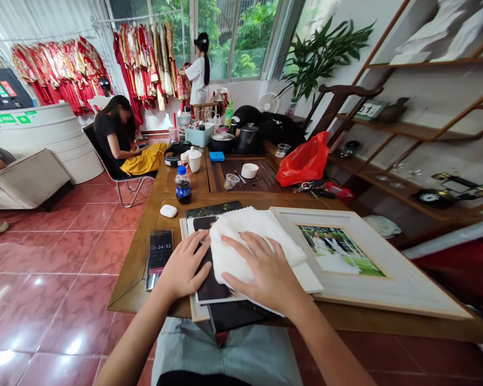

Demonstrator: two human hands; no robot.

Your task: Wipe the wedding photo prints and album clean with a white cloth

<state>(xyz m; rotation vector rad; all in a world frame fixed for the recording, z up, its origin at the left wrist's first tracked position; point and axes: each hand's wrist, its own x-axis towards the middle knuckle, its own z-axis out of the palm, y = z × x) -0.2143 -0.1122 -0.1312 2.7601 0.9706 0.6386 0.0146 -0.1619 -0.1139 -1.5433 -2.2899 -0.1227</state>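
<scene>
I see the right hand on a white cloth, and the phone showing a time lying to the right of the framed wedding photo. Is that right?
Not quite: in the head view, the phone lies to the left of the framed wedding photo, not the right, just beside the left hand. The right hand is on the white cloth, as you said.

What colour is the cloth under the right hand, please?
The cloth is white, best seen in the head view.

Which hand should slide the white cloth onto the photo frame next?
Probably the right hand: it rests on the white cloth just beside the photo frame. The left hand sits at the cloth's far side.
</scene>
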